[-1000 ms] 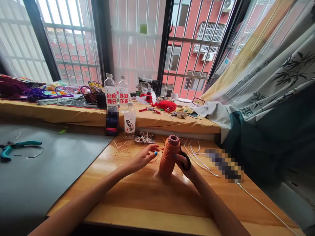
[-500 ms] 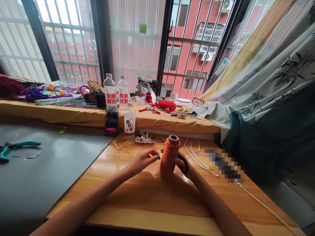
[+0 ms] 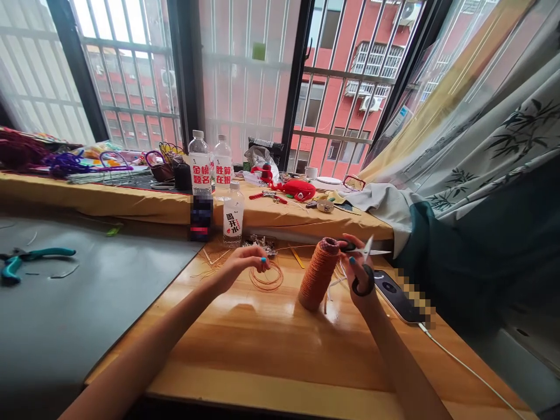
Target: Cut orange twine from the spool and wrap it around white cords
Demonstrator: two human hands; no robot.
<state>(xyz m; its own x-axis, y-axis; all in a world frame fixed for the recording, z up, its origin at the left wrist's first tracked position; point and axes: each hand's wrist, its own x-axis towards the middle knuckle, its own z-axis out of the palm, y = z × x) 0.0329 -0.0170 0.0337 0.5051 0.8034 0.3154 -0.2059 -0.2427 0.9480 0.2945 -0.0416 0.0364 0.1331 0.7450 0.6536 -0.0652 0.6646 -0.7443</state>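
Head: spool (image 3: 319,277), wooden table (image 3: 245,356), barred window (image 3: 245,81).

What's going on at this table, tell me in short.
A person is working with orange cord. The right hand holds black-handled scissors, blades spread, beside a tilted orange spool. The left hand has its fingers drawn together at some loops of orange cord; whether they grip it is hard to tell. A phone lies on the wooden table to the right.
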